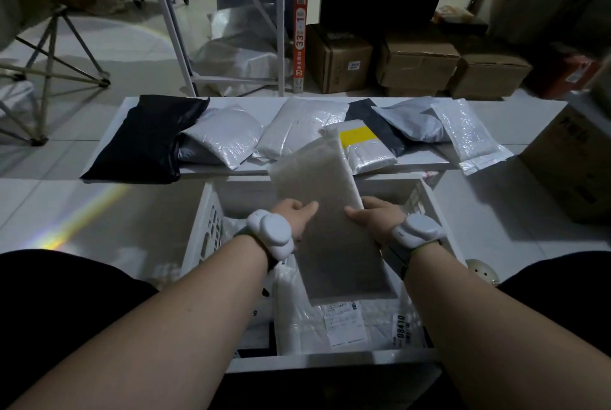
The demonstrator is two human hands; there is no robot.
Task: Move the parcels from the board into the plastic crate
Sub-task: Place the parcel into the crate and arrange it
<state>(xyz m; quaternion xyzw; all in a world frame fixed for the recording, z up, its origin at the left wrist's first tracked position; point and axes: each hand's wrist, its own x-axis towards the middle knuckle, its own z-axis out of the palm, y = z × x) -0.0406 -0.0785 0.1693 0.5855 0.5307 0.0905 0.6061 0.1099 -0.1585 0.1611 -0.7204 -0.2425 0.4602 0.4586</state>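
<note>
Both hands held a flat grey padded parcel (330,221) tilted above the white plastic crate (206,228): the left hand (299,216) gripped its left edge, the right hand (372,216) its right edge. White labelled parcels (347,320) lay inside the crate. More parcels (224,135) lay on the white board (515,112) beyond it.

Grey parcel (327,224) above white crate (334,364)
</note>
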